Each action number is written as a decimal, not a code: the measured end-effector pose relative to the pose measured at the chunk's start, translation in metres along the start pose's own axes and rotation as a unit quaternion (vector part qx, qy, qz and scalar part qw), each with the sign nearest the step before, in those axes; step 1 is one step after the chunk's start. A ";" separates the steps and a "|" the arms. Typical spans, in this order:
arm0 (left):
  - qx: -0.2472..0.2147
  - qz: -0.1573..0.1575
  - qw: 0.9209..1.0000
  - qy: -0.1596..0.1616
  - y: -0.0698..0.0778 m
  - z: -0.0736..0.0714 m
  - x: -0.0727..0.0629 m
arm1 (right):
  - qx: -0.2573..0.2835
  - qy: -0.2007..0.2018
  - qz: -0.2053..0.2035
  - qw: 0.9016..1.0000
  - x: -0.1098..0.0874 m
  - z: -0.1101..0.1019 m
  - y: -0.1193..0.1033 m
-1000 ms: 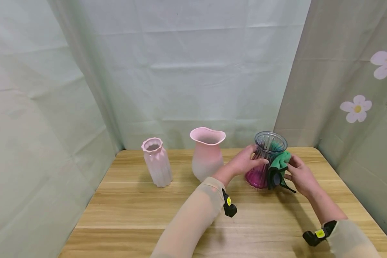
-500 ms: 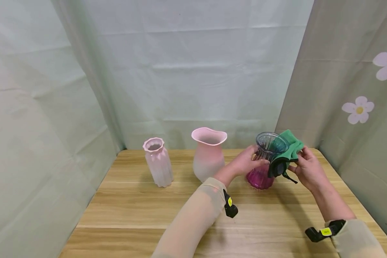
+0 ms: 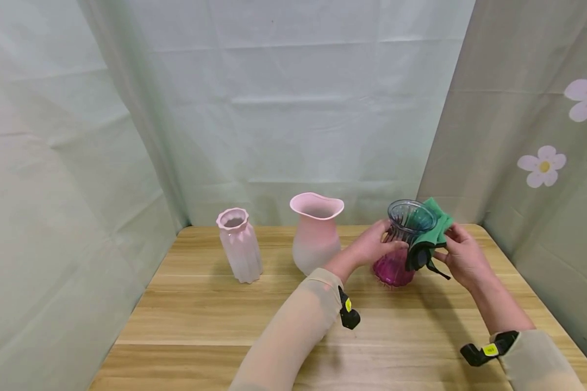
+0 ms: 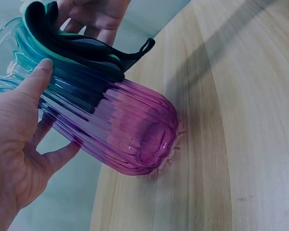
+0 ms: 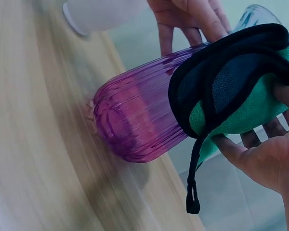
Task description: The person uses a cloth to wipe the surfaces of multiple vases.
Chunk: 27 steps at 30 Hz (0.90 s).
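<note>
A ribbed glass vase [image 3: 402, 244], blue-grey at the mouth and magenta at the base, stands at the back right of the wooden table [image 3: 215, 320]. My left hand [image 3: 372, 245] grips its neck from the left, thumb and fingers curled round the glass [image 4: 115, 125]. My right hand [image 3: 462, 255] holds a green cloth [image 3: 432, 233] with a black edge against the vase's right side near the rim. In the right wrist view the cloth [image 5: 241, 96] lies folded over the vase [image 5: 135, 125], a black loop hanging down.
A pink vase with a wavy rim [image 3: 315, 231] stands just left of the glass one. A pale pink fluted vase [image 3: 238, 245] stands further left. Green fabric walls close in behind and on both sides; the right one has flower prints [image 3: 542, 164].
My right hand has lifted the green cloth from the vase's lower side up to its rim. My left hand has stayed on the neck.
</note>
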<state>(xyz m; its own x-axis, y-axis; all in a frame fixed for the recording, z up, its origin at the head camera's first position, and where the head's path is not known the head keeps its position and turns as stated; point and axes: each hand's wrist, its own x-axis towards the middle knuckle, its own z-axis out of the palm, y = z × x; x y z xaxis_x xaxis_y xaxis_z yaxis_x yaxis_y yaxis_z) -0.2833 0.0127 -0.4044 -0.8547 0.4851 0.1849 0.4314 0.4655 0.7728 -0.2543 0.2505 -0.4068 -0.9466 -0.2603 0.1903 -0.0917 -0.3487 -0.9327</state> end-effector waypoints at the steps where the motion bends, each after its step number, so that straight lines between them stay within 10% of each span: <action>1: 0.002 0.001 1.000 0.001 0.000 0.000 0.000 | -0.014 0.003 0.003 1.000 0.000 0.000 0.001; 17: -0.005 0.004 1.000 0.002 0.000 0.001 0.001 | -0.151 0.041 0.076 0.985 -0.016 -0.019 0.041; 27: -0.002 0.003 1.000 0.001 -0.002 0.002 0.001 | -0.132 0.066 0.084 0.986 -0.022 -0.025 0.062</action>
<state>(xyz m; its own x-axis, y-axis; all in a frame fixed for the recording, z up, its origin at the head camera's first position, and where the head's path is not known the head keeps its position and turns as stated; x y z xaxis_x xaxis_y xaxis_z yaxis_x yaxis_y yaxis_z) -0.2848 0.0137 -0.4070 -0.8525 0.4866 0.1910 0.4356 0.4594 0.7740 -0.2468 0.2569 -0.4763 -0.9856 -0.1691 0.0006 0.0098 -0.0604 -0.9981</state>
